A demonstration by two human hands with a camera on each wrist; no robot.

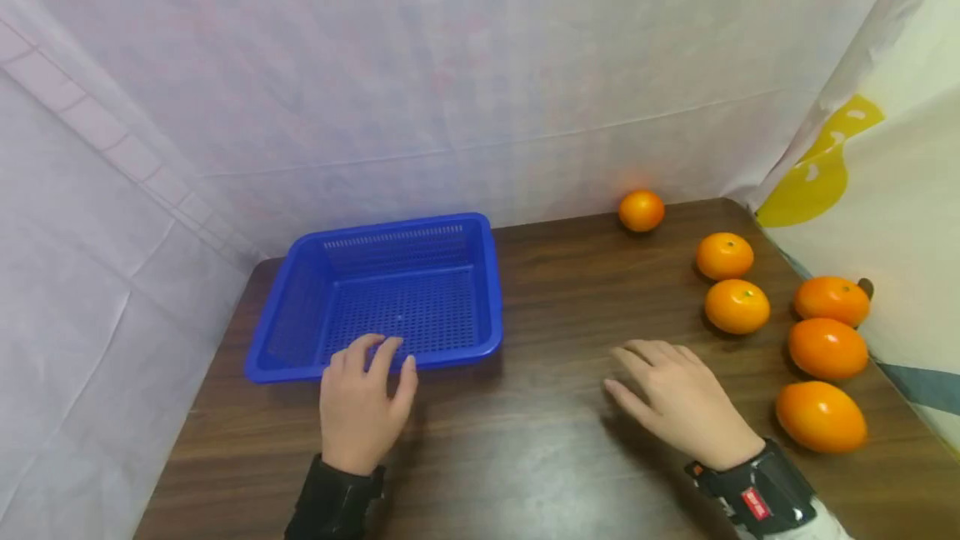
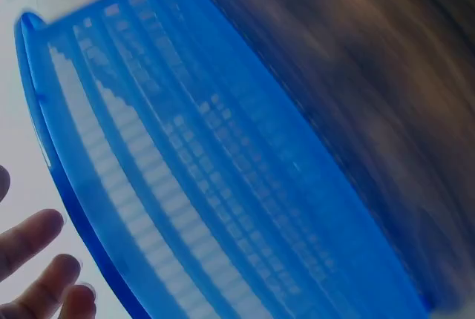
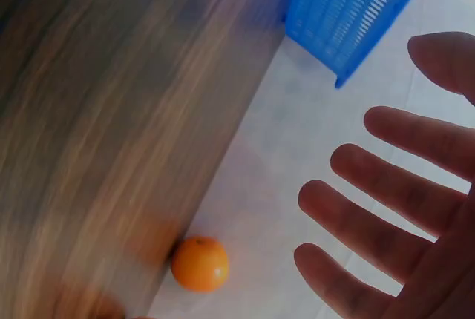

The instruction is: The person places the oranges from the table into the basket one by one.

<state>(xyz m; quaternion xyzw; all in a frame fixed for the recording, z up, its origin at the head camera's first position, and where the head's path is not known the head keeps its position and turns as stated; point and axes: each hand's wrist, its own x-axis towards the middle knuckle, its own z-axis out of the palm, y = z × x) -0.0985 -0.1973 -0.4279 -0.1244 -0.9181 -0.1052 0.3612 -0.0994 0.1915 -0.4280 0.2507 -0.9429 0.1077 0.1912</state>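
Hovering just by the near side of the blue basket [image 1: 492, 298], the left hand [image 1: 363, 407] holds nothing, fingers bent and apart; the basket sits upright on its own base, so it seems to need no steadying. The right hand [image 1: 678, 398], also unloaded with fingers spread, hangs over the counter [image 1: 540, 457], handy for basket or fruit. Beyond it sit two orange fruits [image 1: 737, 307]; three more [image 1: 828, 348] line the right edge, and a lone fruit [image 1: 641, 211] rests by the back cloth [image 1: 480, 107], their squat shapes probably preventing rolling.
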